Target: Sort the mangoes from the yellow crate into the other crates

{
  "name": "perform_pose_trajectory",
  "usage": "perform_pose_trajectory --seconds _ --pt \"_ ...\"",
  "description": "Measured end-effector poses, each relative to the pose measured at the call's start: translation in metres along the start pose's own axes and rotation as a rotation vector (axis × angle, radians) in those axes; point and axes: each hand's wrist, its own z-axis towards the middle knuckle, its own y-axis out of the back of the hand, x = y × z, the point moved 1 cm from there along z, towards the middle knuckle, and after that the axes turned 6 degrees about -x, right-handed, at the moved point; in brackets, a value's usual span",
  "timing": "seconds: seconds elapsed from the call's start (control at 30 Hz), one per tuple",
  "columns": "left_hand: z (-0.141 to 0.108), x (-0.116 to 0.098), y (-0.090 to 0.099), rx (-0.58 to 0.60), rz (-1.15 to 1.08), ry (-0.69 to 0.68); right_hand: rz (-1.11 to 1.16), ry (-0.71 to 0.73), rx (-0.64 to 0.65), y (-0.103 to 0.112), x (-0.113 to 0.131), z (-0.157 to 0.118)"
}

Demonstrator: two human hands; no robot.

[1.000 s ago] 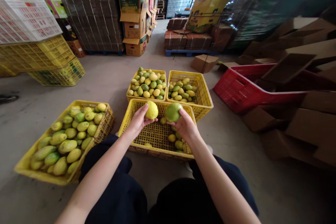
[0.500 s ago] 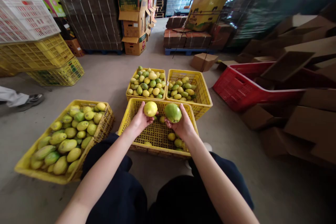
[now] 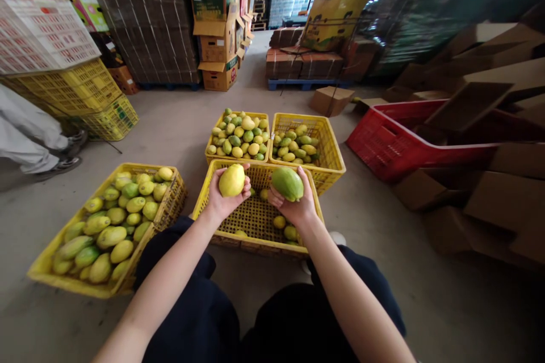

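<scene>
My left hand is wrapped round a yellow fruit, and my right hand holds a green fruit. Both are raised over a yellow crate with a few fruits inside, mostly at its right side. Behind it stand a crate full of yellow and green fruits and a partly filled crate. At my left a tilted yellow crate is heaped with larger yellow-green fruits.
A red crate with cardboard around it stands on the right. Stacked white and yellow crates are at the left, beside a person's legs. Boxes on a blue pallet stand farther back.
Both fruits have turned in my hands and look larger. My left hand has shifted slightly left, my right hand slightly right. The person's legs at the left have come farther into view.
</scene>
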Motion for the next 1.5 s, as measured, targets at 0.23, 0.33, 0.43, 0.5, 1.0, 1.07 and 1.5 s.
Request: perform_pose_trajectory --seconds 0.23,0.33,0.43,0.5,1.0,1.07,1.5 --pt "0.004 0.003 0.004 0.056 0.01 0.002 0.031 0.021 -0.06 -0.003 -0.001 -0.001" --pt "0.006 0.004 0.004 0.031 0.003 0.01 -0.01 0.062 -0.066 -0.004 -0.001 -0.001" --pt "0.007 0.003 0.003 -0.028 -0.01 -0.003 -0.063 0.143 -0.056 -0.004 -0.004 0.0" --pt "0.008 0.003 0.001 -0.07 -0.018 -0.021 -0.093 0.19 -0.05 -0.002 -0.007 0.002" --pt "0.016 0.014 0.005 -0.133 0.024 -0.144 -0.33 0.273 -0.182 -0.001 -0.012 0.0" --pt "0.016 0.017 0.007 -0.13 0.113 -0.155 -0.341 0.303 -0.231 0.0 -0.012 0.0" --pt "0.013 0.021 0.013 -0.081 0.56 -0.022 -0.224 0.299 -0.299 0.011 0.003 -0.001"
